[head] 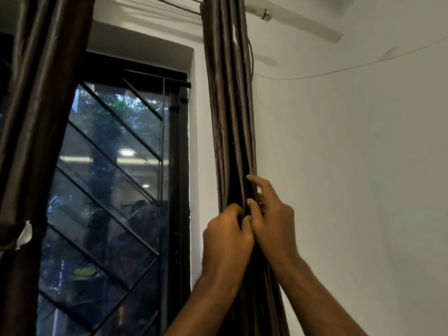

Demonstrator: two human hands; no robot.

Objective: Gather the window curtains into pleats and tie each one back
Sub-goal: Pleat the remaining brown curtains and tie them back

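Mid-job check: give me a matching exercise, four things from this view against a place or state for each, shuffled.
Things:
1. right curtain
2. left curtain
3. thin wire
4. rod end

Places or states:
A. sags across the white wall
B. wrapped by a band
C. sticks out at the top, right of the gathered folds
D. gathered in folds, gripped by the left hand and right hand

Pairs: 1-D, 2-B, 3-A, 4-C.
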